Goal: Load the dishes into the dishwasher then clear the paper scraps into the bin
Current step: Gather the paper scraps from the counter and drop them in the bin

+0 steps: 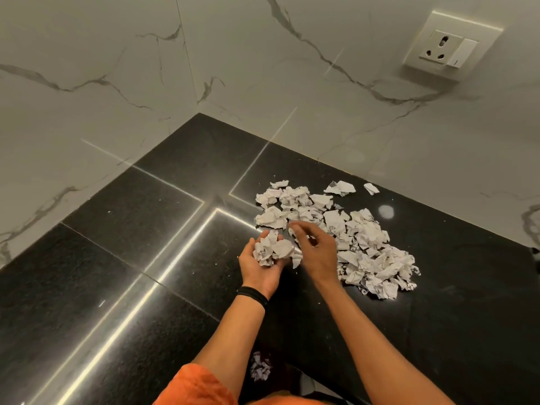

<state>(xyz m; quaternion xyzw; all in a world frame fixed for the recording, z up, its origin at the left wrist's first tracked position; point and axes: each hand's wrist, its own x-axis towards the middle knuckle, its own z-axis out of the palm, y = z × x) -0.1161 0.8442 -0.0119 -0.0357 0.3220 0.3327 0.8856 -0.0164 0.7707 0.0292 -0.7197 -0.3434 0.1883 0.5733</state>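
Nearest, at the bottom edge, an orange sleeve (198, 387), soft and fuzzy-looking. Just beyond, a lone crumpled scrap (260, 368) in the dark under both forearms; on the bench edge or below it, cannot tell. Then the left hand (261, 267), black band (252, 296) at the wrist, turned palm-up and cupped, fingers curled round a handful of scraps (273, 249): held like a bowl, probably to gather more before any trip to the bin. Beside it the right hand (317, 249), back upward, fingers loose and spread, blurred, gripping nothing visible, hovering over the near edge of the pile of paper scraps (365, 238); likely the picker feeding the cupped palm. Pile white with grey print, torn and crushed into sharp-creased wads, light enough to scatter, spread low across the bench (131, 258) rather than heaped. Bench of black polished stone, finely speckled, mirror-slick, streaked with bright strip reflections. Farther back, two stray scraps (340, 187) near the wall, apart from the main lot. Behind, wall tiles (87, 68) of glossy white marble with grey veins, meeting in a corner, and a cream socket plate (453, 45) up right. No bin and no dishwasher in view; most of the clearing judged undone
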